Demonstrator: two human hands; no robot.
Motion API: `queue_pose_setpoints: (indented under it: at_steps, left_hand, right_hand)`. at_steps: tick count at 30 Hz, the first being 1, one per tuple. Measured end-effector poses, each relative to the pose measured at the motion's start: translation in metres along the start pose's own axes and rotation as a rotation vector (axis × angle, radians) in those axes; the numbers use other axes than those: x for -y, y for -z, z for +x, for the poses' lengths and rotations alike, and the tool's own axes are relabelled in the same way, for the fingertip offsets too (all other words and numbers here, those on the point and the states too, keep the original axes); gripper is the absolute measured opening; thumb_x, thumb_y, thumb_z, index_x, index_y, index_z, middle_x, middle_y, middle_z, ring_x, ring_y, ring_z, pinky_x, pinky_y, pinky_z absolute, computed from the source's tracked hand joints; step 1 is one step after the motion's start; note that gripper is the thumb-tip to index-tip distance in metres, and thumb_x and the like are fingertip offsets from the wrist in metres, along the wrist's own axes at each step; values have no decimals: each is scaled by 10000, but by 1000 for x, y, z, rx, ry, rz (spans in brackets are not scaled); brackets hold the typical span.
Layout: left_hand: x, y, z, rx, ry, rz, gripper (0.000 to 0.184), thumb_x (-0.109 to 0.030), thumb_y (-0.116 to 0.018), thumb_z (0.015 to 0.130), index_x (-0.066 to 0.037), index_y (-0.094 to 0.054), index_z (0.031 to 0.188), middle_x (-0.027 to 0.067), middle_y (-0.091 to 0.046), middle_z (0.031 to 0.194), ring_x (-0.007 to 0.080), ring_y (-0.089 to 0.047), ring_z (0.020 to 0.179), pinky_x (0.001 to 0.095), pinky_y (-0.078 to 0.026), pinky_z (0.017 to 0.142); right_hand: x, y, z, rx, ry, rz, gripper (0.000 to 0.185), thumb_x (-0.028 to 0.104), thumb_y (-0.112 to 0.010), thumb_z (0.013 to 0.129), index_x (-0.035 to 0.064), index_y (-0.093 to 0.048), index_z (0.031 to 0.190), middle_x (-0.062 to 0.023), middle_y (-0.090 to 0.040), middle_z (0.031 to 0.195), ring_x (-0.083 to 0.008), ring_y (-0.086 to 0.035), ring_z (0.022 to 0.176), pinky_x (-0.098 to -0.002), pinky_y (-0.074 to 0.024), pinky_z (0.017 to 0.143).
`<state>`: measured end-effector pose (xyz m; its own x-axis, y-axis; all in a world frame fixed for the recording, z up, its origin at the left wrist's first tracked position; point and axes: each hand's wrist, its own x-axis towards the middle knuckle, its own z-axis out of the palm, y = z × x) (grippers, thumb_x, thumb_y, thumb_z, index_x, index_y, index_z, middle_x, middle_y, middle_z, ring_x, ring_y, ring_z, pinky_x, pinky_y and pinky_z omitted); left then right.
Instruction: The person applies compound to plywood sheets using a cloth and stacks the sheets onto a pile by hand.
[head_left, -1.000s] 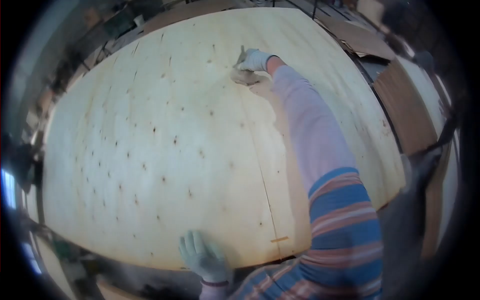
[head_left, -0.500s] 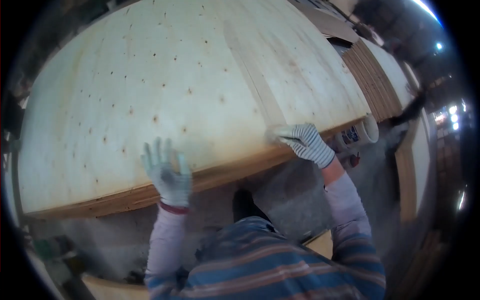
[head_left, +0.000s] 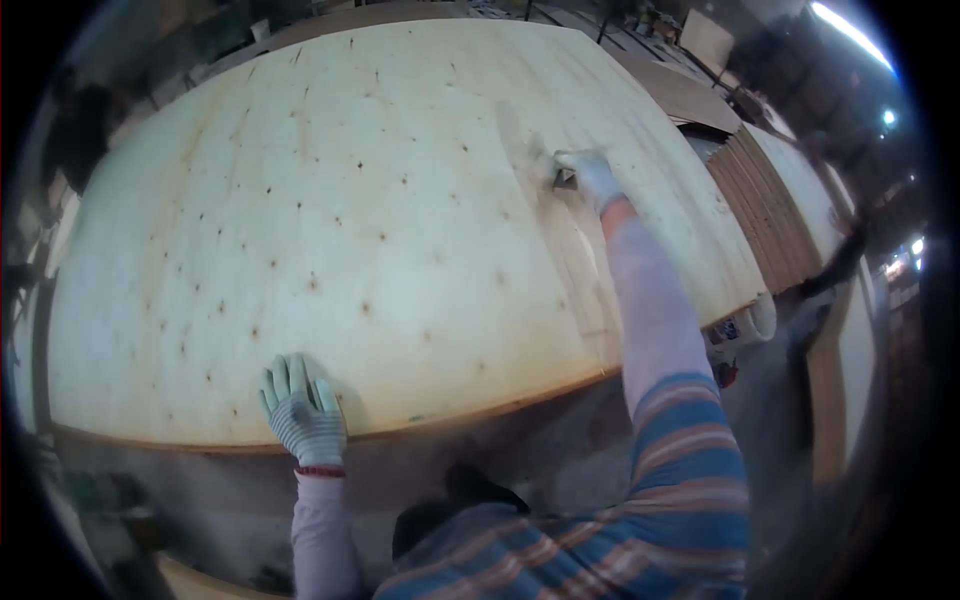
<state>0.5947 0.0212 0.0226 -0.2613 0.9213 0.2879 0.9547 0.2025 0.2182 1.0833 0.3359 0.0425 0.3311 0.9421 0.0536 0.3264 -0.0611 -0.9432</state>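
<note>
Lying broad and pale below the person, the wooden panel (head_left: 420, 290) takes up most of the scene, dotted with dark knots and streaked lengthwise with yellow. Toward its right side, a dull beige smeared strip (head_left: 572, 262) runs from the far part down almost to the near edge. On the far part of this strip is a small flat tool (head_left: 566, 179), blurred, its exact shape hard to tell. The gloved right hand (head_left: 594, 180) has its fingers curled around the tool, the arm stretched far across the panel. The gloved left hand (head_left: 304, 415) lies palm down at the near edge, left of the middle, fingers spread and nothing in its grasp. Its cuff (head_left: 320, 471) is red. Past the panel's near right corner, a white bucket (head_left: 762, 318) shows partly from under the edge. Farther right stands a stack of brown sheets (head_left: 765, 215), with a pale board (head_left: 852, 355) nearer. Grey floor (head_left: 570, 440) lies on the near side, and a bright tube light (head_left: 850, 35) glows at far right.
</note>
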Motion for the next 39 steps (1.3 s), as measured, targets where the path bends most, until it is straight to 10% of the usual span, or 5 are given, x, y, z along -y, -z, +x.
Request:
queue_pose_setpoints:
  at_steps: [3, 18, 25, 29, 39]
  left_hand:
    - [6, -8, 5, -50, -43, -44, 505, -199, -563, 827, -62, -532, 1312, 180, -470, 1397, 394, -380, 1319, 505, -230, 1127]
    - [25, -27, -7, -156, -283, -467, 421, -121, -563, 878, -25, -536, 1288, 175, -524, 1335, 358, -444, 1283, 466, -325, 1091]
    - [208, 23, 28, -173, -89, -455, 336, -131, -601, 870, -24, -610, 1188, 177, -558, 1298, 369, -430, 1295, 468, -344, 1079]
    - [366, 31, 71, -161, -100, -78, 397, -199, -573, 878, -69, -582, 1253, 180, -523, 1346, 379, -415, 1305, 488, -274, 1120]
    - [377, 67, 84, 73, -79, -12, 513, -266, -578, 851, -106, -518, 1334, 174, -466, 1408, 400, -390, 1320, 521, -239, 1125]
  right_hand:
    - [31, -25, 65, 131, 399, -993, 549, 498, -643, 775, 30, -678, 1059, -204, -685, 1016, -331, -643, 981, -371, -496, 861]
    - [40, 29, -388, 158, 516, -770, 270, 182, -678, 867, 3, -665, 1068, -77, -715, 956, -166, -683, 811, -306, -542, 703]
    - [95, -149, -359, 234, -170, 714, 314, 208, -595, 906, -64, -660, 1047, -88, -667, 1009, -153, -644, 882, -292, -535, 744]
    - [114, -196, -292, 365, 739, -924, 260, 265, -620, 837, 132, -733, 1030, -125, -708, 894, -261, -665, 801, -335, -524, 745]
    - [183, -286, -444, 473, -22, -187, 251, 180, -601, 895, -26, -689, 1009, -81, -700, 891, -174, -652, 750, -302, -524, 690]
